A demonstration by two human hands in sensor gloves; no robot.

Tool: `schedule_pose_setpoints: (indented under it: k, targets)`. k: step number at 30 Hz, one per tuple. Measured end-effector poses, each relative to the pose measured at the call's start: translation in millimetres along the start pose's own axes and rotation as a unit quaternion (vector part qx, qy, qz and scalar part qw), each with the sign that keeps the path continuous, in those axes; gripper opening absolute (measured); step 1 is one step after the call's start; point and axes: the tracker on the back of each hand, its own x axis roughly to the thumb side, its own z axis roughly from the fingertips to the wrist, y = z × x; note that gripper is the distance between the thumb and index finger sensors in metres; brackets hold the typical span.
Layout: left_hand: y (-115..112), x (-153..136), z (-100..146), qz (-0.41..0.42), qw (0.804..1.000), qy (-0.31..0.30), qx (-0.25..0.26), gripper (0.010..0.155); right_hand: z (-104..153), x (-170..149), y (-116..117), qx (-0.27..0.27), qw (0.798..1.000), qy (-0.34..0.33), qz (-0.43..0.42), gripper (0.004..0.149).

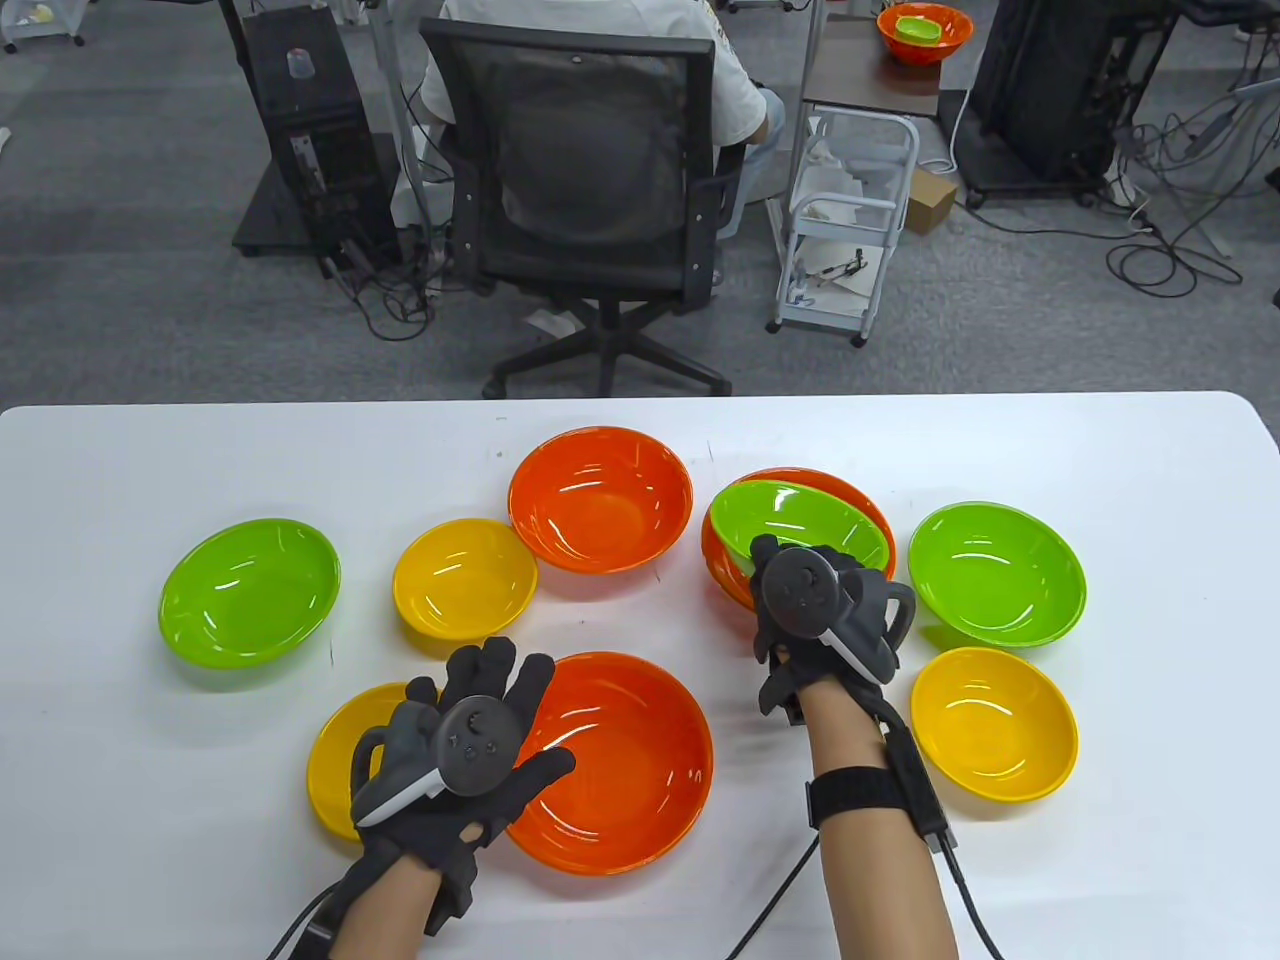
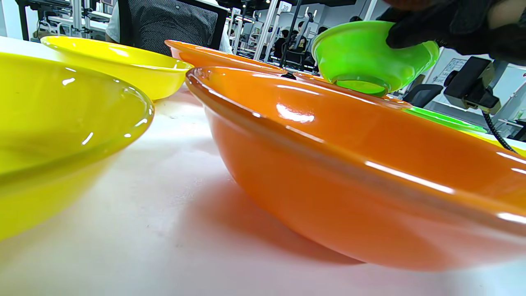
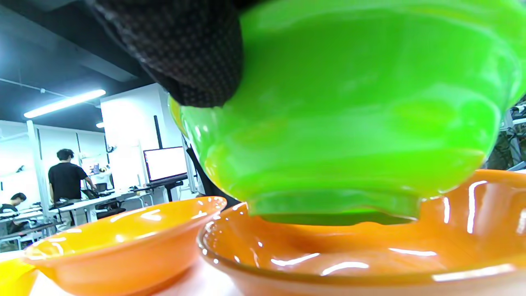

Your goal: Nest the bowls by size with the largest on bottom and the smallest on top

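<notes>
The white surface [image 1: 1100, 480] carries 9 bowls. Largest are the 3 orange ones: one at the near middle [image 1: 625, 760], one at the far middle [image 1: 600, 500], and a third [image 1: 725, 565] right of that, tipped toward the person.

Above that third orange bowl the right hand [image 1: 815, 605] grasps a green bowl [image 1: 800, 525] by its near rim, fingers curled over the edge. The right wrist view shows the green bowl's foot [image 3: 333, 209] hanging just above the orange floor, tilted, not seated.

2 more green bowls sit flat: one far left [image 1: 250, 590] and one right of the held pair [image 1: 995, 585].

The 3 yellow bowls are the smallest: one [image 1: 465, 578] just beside the far orange bowl, one [image 1: 993, 725] near the right edge, and one [image 1: 335, 760] at the near left, partly under the left hand.

The left hand [image 1: 465, 745] lies open, fingers spread flat across the gap between that yellow bowl and the near orange bowl, gripping nothing.
</notes>
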Motion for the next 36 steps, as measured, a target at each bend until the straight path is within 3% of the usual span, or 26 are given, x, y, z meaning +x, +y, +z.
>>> schedule_pose_setpoints:
  k: [10,29,36]
  targets:
    - [-0.1,0.7,0.6,0.000,1.000,0.000,0.002,0.086,3.5,-7.4,21.1,0.012,0.999,0.008,0.041,0.042]
    - [-0.3,0.5,-0.2,0.005,1.000,0.004,-0.005,0.086,7.1,-7.9,33.8,0.017,0.997,-0.008,0.076,0.042]
    - [0.3,0.7,-0.2,0.005,1.000,0.007,-0.008,0.086,8.2,-9.2,39.7,0.094,0.994,0.004,0.053,0.047]
